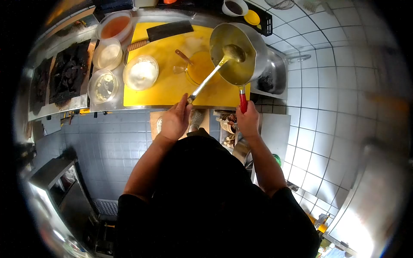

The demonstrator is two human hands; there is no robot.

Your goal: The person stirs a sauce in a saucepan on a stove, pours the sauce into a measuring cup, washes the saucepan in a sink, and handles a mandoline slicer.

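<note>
My left hand (pixel 174 119) is closed around the end of a long metal ladle (pixel 208 81). The ladle's bowl is inside a saucepan (pixel 259 45), whose inner wall is coated yellow-green. Gripped by its red handle in my right hand (pixel 248 121), the saucepan is tipped with its mouth toward the left. Partly behind the ladle and pan, a clear bowl of yellow liquid (pixel 198 71) stands on the yellow cutting board (pixel 167 96). A wooden-handled utensil (pixel 183 56) leans in that bowl. Whether anything is flowing from the pan cannot be made out.
A cleaver (pixel 170 31) lies at the board's back edge, and a bowl of white powder (pixel 141 73) stands at its left. Several clear tubs, including one of reddish liquid (pixel 114 26), line the counter beside a blackened grill (pixel 69 73). A sink (pixel 275 75) is at right.
</note>
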